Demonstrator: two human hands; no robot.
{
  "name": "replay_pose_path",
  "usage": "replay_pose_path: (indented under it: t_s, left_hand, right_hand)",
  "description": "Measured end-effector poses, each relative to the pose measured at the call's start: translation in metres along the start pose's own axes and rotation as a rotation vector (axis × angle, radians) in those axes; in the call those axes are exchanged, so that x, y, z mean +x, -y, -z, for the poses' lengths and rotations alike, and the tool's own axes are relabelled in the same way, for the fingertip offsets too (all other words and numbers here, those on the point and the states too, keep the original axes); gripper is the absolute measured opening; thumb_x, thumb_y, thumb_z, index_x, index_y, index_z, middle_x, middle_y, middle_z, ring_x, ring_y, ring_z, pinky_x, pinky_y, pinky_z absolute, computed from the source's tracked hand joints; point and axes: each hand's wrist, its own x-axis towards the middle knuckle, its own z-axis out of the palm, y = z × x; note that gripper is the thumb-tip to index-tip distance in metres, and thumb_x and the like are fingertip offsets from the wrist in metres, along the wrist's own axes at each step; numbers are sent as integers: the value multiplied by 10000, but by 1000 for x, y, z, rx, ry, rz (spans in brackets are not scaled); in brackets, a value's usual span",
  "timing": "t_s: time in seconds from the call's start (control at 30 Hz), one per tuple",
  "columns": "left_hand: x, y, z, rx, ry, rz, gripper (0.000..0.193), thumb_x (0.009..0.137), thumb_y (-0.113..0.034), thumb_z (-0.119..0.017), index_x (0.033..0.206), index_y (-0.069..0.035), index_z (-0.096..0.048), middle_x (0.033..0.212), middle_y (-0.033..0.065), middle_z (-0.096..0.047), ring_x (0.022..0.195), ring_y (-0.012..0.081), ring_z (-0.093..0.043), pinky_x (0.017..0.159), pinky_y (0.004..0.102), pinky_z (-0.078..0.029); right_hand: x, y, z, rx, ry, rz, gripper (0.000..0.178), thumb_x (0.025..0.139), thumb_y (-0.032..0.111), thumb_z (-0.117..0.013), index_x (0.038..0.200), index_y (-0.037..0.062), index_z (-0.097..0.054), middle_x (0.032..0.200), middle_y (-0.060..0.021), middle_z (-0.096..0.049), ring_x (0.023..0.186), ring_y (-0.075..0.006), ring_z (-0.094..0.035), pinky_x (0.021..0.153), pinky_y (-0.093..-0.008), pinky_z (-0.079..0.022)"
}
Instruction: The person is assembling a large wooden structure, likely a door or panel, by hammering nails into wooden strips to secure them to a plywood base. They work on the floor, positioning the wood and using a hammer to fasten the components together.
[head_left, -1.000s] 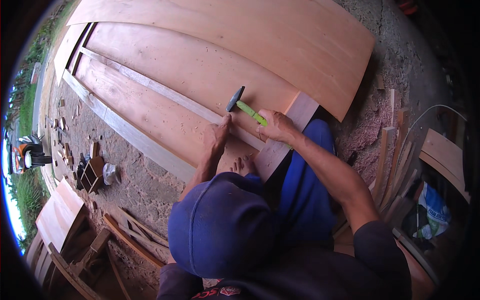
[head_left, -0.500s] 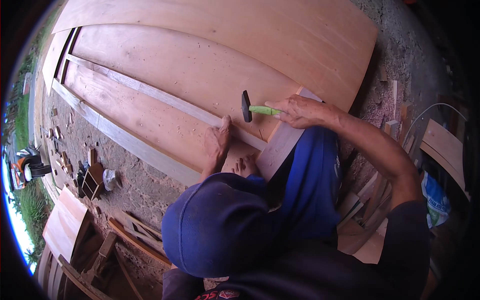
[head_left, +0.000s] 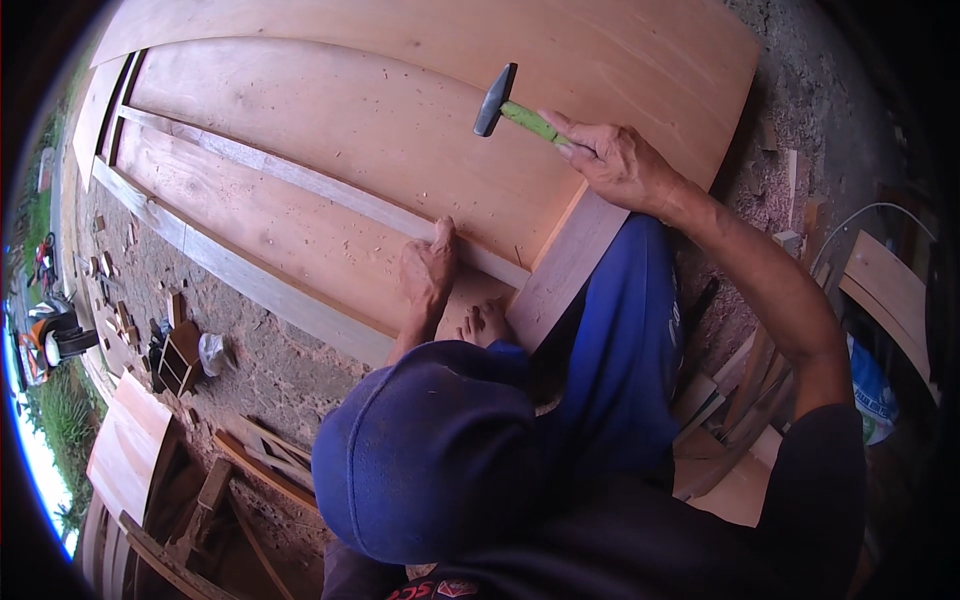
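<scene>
My right hand (head_left: pixel 625 168) is wrapped round the green handle of a hammer (head_left: pixel 532 121), which is raised above the plywood panel (head_left: pixel 310 100). The hammer's dark metal head touches nothing. My left hand (head_left: pixel 428 268) is closed over the middle wooden strip (head_left: pixel 300 178), close to its near end. That strip lies along the panel and meets a wide end board (head_left: pixel 575 255). A second strip (head_left: pixel 250 272) runs along the panel's left edge. My bare foot (head_left: pixel 483 322) rests on the panel beside my left hand.
A large plywood sheet (head_left: pixel 600 70) lies along the far side. Wood offcuts (head_left: pixel 125 325), a wooden box (head_left: pixel 180 355) and a clear plastic bag (head_left: pixel 213 352) sit on the rough ground at left. Scrap boards (head_left: pixel 735 385) lie at right, near a blue bag (head_left: pixel 870 390).
My right hand has lifted the hammer up and away from the middle strip. My left hand has stayed closed at the same place on the strip.
</scene>
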Motion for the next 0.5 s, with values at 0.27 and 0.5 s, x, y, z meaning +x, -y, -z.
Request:
replay_pose_path:
  t_s: [0.27,0.5]
  left_hand:
    - [1,-1,-2,8,-13,-31,740,883,-618,-561,591,59,-628,536,173,-555,494,251,-556,547,420,-445]
    - [-3,2,0,7,-19,-44,742,891,-612,-551,595,65,-620,533,189,-538,497,266,-550,555,436,-436]
  right_hand:
    - [-16,-6,-3,34,19,-85,420,981,178,-500,1396,135,-551,856,-236,-671,792,-359,-672,743,-465,-530]
    - [-36,-14,-49,52,201,-46,300,897,129,-603,1187,51,-601,859,-232,-651,813,-424,-651,729,-488,-507]
